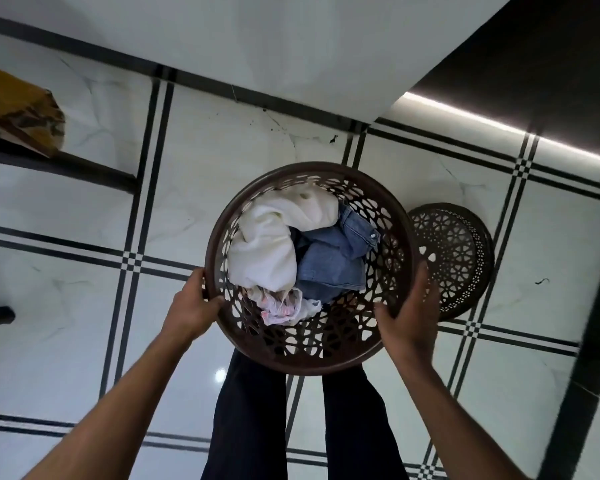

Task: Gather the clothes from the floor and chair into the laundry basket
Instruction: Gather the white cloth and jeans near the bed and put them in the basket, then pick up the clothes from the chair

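Both hands are gripping the brown laundry basket (310,355) by its rim, left hand (193,308) and right hand (409,315) on opposite sides, with white, denim and pink clothes (267,251) inside; carrying level is advisable, clearing the lid (461,261) lying just beside the basket.
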### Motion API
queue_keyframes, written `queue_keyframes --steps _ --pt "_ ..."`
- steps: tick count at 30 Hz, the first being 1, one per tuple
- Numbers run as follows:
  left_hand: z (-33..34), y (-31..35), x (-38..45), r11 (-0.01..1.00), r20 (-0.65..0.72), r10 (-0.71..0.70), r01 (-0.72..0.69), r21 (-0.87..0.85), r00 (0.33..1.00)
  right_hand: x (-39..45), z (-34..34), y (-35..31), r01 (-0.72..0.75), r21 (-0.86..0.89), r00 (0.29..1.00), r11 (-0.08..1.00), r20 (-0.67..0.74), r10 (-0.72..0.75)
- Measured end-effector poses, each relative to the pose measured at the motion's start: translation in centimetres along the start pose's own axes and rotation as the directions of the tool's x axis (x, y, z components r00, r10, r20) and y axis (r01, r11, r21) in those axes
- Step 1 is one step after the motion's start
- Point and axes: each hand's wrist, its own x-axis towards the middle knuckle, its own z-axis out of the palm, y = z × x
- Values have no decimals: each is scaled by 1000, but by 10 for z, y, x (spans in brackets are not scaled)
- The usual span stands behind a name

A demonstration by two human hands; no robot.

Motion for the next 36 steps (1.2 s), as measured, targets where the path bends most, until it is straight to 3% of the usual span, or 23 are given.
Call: queue_keyframes --steps 3,11,15,17,20,24,30,36 --pt "0 -4 5 1000 -34 19 -18 20 999 -4 6 28 -120 83 971 989 219 100" --pt "8 10 15 992 -166 109 -98 75 980 14 11 48 -94 70 973 993 218 77" --pt "15 22 -3 967 -177 137 -93 238 975 11 5 24 -34 -88 986 996 159 48" --pt "21 31 -37 941 -229 242 -171 291 943 -5 -8 -12 82 -158 990 984 124 -62" --pt "22 45 -98 903 -268 417 -362 229 869 -43 -29 -83 401 -204 885 893 337 -321" --pt "-18 38 -200 902 -396 425 -418 109 814 -120 -78 -171 557 -76 736 827 507 -449" --pt "-130 -1 -296 892 -634 237 -423 -158 736 -208 -142 -270 786 -29 578 618 392 -716" --pt "-246 -63 -331 830 -720 186 -499 -249 669 -282 -130 -381 876 -104 477 471 337 -812"
